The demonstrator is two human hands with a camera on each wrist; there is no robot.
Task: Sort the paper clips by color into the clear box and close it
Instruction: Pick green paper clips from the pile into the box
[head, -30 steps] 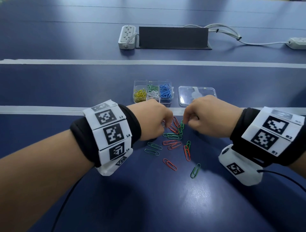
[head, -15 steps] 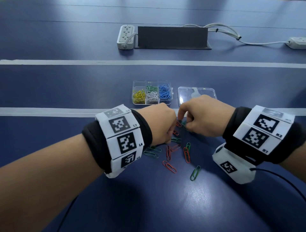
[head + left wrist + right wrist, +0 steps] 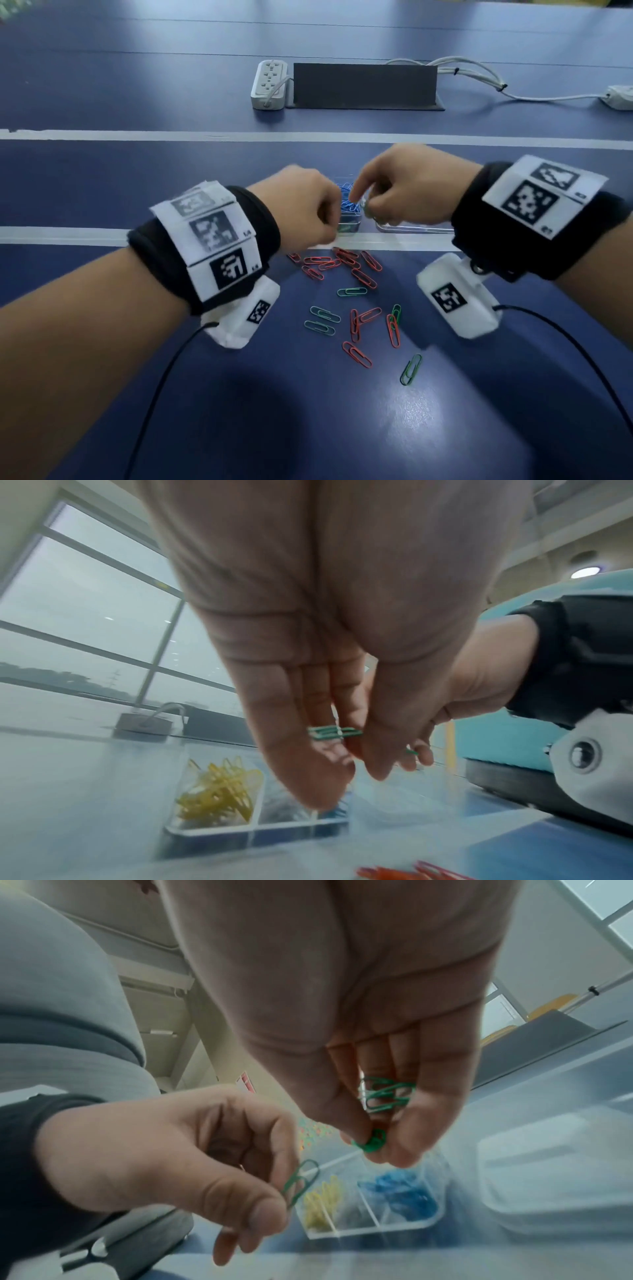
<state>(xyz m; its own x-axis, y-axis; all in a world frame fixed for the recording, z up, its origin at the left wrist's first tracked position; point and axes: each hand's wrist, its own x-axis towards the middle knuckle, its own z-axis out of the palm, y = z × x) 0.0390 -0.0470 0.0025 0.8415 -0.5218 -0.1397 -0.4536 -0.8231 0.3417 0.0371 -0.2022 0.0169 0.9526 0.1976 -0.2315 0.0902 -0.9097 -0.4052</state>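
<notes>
Both hands hover just above the clear box (image 3: 348, 226), which they mostly hide in the head view. My left hand (image 3: 328, 224) pinches green clips (image 3: 334, 733) between thumb and fingers. My right hand (image 3: 363, 205) grips a bunch of green clips (image 3: 385, 1095), one of them pinched at its fingertips. The box holds yellow clips (image 3: 322, 1202) on the left and blue clips (image 3: 347, 202) on the right. Its clear lid (image 3: 411, 228) lies to the right of it. Loose red clips (image 3: 346, 262) and green clips (image 3: 322, 318) lie on the blue table, nearer to me.
A white power strip (image 3: 269, 84) and a dark upright panel (image 3: 364, 85) stand at the back, with white cables (image 3: 479, 77) running right. White tape lines (image 3: 102, 135) cross the table. Black wrist cables (image 3: 164, 377) trail toward me.
Both hands have lifted off the pile of loose clips and moved away from me to above the box, each carrying green clips. Fewer green clips lie in the pile.
</notes>
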